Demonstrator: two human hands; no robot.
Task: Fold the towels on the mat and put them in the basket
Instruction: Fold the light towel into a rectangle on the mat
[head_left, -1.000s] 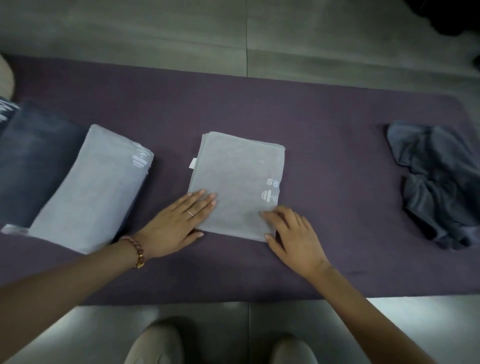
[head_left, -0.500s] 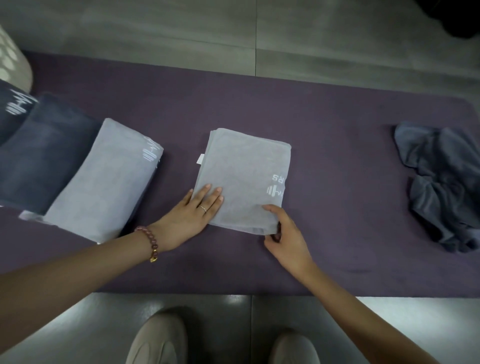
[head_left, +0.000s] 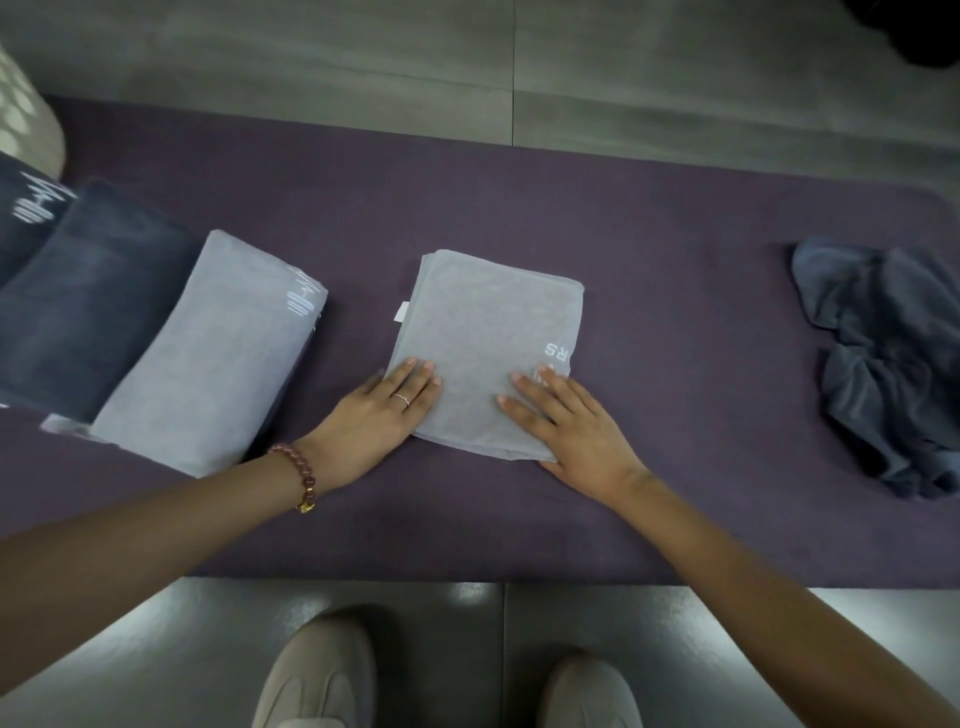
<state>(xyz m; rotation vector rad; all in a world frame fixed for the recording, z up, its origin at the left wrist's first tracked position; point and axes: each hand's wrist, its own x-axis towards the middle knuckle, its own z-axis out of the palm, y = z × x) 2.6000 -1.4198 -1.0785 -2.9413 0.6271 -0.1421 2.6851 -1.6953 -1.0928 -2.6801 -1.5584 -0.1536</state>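
so the light grey towel was folded into a neat square and sat flat about mid-mat. both hands were on its near edge: left hand lay flat with fingers straight and together on the near left corner, right hand also flat, fingers a bit spread, over the near right corner by the white lettering. neither was gripping anything, just palms down. off to the left was a second light grey towel, folded, leaning on a dark folded towel. way over on the right end of the mat a crumpled dark towel sat unfolded, well apart from the rest. left wrist had a beaded bracelet, and a pair of beige shoes stood on the tile floor just off the mat's near edge.
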